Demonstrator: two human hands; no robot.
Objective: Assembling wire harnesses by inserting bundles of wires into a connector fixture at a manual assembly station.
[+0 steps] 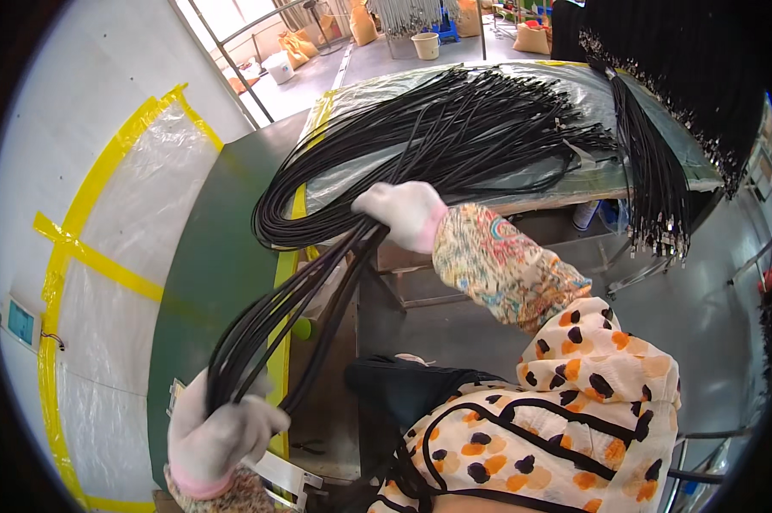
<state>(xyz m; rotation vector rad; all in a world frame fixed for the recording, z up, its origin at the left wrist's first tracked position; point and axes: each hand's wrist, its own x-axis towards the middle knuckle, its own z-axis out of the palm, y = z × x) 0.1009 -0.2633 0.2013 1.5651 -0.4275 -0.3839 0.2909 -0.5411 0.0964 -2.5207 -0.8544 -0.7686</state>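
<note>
A bundle of black cables (275,312) stretches between my two white-gloved hands. Low on the left, my left hand (223,432) wraps round one end of it, its fingers slightly blurred. Farther up, my right hand (403,212) is closed round the bundle at the table's near edge. Right behind that hand lies a large looped pile of similar black cables (454,128), with metal-looking tips toward its right end. Whether the held bundle is apart from the pile or joined to it, I cannot tell.
Clear plastic sheeting (672,158) taped in yellow covers the worktable. Another cable bunch (651,171) hangs over its right edge. A green surface (206,248) runs along the left, beside a white wall (78,103). Pliers (307,447) lie near my left hand. A white bucket (425,46) stands beyond.
</note>
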